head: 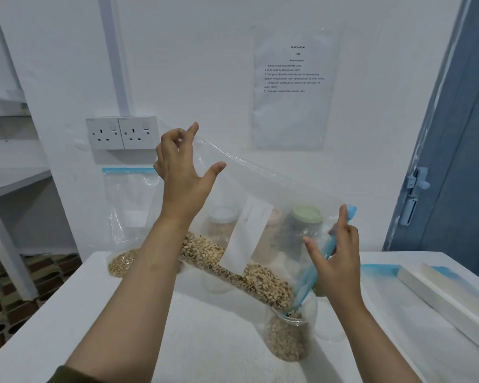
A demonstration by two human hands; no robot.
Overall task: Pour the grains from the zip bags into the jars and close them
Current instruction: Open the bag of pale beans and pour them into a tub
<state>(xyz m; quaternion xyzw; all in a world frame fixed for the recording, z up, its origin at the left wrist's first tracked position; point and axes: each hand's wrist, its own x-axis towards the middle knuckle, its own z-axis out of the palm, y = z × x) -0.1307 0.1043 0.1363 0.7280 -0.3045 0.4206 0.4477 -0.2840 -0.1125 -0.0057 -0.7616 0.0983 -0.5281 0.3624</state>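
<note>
Zip bag (pixel 260 194) of beans, tilted over 1 open jar (pixel 289 334) on our table (pixel 205 341): our left hand (pixel 181 172) pinches the raised bottom corner, our right hand (pixel 336 261) grips the blue zip mouth, funnelling beans down into it.

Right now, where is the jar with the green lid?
In the head view, the clear jar with the pale green lid stands at the table's far edge by the wall, right of centre, behind the tilted clear zip bag.
</note>
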